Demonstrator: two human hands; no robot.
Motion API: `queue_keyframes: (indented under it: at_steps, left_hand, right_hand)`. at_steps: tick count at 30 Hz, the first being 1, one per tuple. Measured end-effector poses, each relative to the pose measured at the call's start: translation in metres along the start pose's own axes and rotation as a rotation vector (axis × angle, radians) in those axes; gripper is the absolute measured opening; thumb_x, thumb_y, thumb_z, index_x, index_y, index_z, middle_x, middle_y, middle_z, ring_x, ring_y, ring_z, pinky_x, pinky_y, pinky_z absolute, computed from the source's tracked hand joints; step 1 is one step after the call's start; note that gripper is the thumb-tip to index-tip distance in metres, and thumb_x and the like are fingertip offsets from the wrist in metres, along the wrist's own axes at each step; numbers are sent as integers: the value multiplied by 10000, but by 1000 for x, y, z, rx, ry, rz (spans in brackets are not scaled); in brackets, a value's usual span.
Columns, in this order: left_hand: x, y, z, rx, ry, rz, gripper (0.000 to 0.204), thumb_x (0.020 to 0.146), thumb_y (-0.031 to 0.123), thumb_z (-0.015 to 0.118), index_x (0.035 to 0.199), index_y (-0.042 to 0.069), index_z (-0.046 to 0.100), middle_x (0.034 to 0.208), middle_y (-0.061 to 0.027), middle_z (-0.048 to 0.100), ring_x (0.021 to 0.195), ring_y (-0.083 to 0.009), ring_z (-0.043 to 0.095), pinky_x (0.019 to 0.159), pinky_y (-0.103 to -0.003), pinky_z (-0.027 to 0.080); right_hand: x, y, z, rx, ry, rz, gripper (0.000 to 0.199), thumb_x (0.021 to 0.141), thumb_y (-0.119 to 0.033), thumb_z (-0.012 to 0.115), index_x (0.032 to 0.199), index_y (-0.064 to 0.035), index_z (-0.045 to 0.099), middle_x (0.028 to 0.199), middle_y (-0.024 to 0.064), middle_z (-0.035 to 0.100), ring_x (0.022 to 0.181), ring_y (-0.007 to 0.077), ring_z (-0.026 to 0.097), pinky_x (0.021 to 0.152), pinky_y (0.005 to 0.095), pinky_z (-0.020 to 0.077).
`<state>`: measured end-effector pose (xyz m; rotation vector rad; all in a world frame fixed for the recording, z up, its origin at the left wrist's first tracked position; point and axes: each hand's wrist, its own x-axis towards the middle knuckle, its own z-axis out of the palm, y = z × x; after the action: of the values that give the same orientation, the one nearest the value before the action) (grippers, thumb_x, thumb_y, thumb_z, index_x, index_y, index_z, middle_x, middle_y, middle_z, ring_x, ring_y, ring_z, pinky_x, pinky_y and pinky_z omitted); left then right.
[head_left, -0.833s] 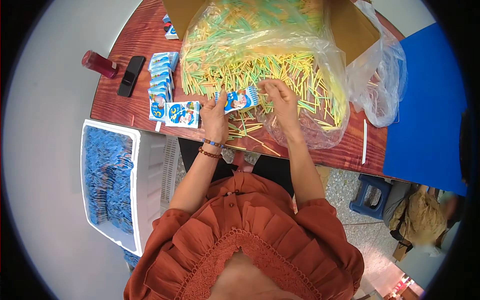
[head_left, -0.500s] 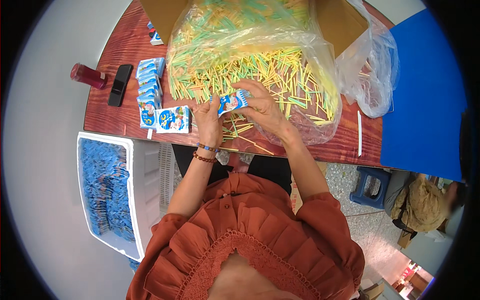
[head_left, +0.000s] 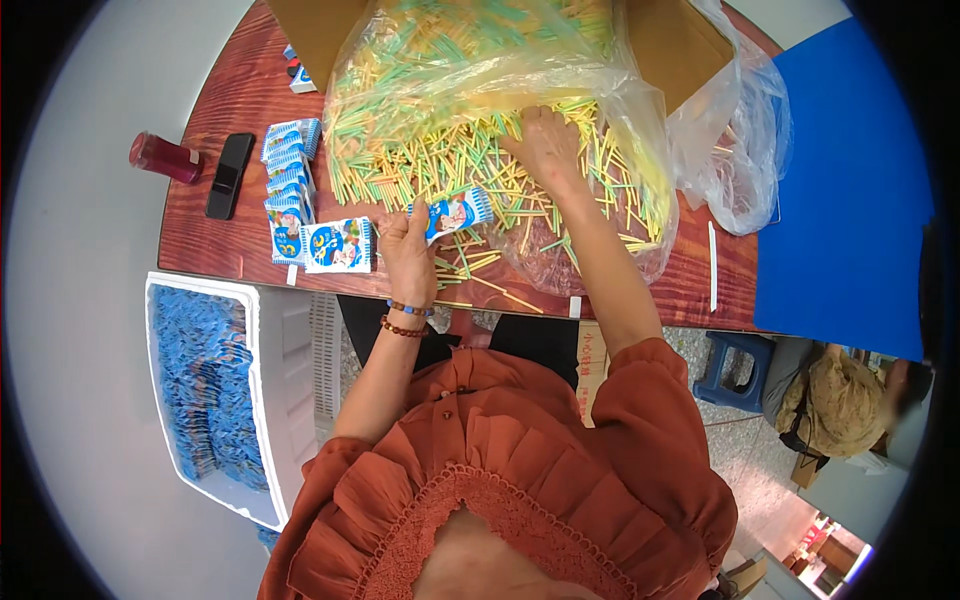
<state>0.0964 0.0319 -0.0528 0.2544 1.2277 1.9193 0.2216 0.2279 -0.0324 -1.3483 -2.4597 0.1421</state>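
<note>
My left hand (head_left: 408, 248) grips a blue-and-white packet (head_left: 456, 214) between thumb and fingers, just above the table's near part. Farther off and to the right, my right hand (head_left: 548, 148) reaches down into a spread of short yellow and green sticks (head_left: 440, 158). Its fingertips are among the sticks; whether they pinch any is hidden. The sticks spill from a large clear plastic bag (head_left: 655, 185). Left of my left hand lies another packet (head_left: 337, 246), beside an overlapping row of similar packets (head_left: 288, 180).
A black phone (head_left: 230, 176) and a red-capped jar (head_left: 166, 157) lie at the left. Below them stands a white foam box (head_left: 257, 400) full of blue packets. At the right are a crumpled clear bag (head_left: 745, 150), a white strip (head_left: 713, 266), a blue board (head_left: 850, 200) and a blue stool (head_left: 733, 372).
My right hand has let go of the packet and moved away, up into the sticks. My left hand keeps the packet. The whole view has shifted slightly.
</note>
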Motion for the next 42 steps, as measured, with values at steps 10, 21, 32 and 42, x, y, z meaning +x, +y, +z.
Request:
queue_keyframes:
  at_steps: [10,21,32,42]
  left_hand:
    - [-4,13,-4,-47,25,-82,167,933,211,610,847,69,635,778,26,620,678,-71,594,569,-256,512]
    - [-4,12,-6,-79,-20,-77,190,947,209,588,839,57,624,824,-14,647,699,-95,604,580,-284,520]
    - [-4,12,2,-227,-90,-130,252,946,269,589,822,50,589,787,-51,634,624,-136,565,561,-273,489]
    - [-3,9,-1,-286,-64,-135,228,949,262,584,851,56,575,785,-40,621,630,-144,566,558,-274,487]
  right_hand:
    - [12,-1,14,39,-203,133,356,855,-288,516,1014,22,588,1010,218,641,920,356,616,838,466,433]
    - [-11,23,-24,1555,-329,615,273,934,-125,530,1125,68,496,934,109,626,788,185,609,778,335,512]
    - [-49,-4,4,2120,-352,424,223,950,-86,524,1136,35,505,925,93,609,921,244,625,877,438,527]
    - [-45,-20,-4,2039,-174,378,144,977,-147,493,1024,-11,508,1083,196,607,1109,327,571,928,430,499]
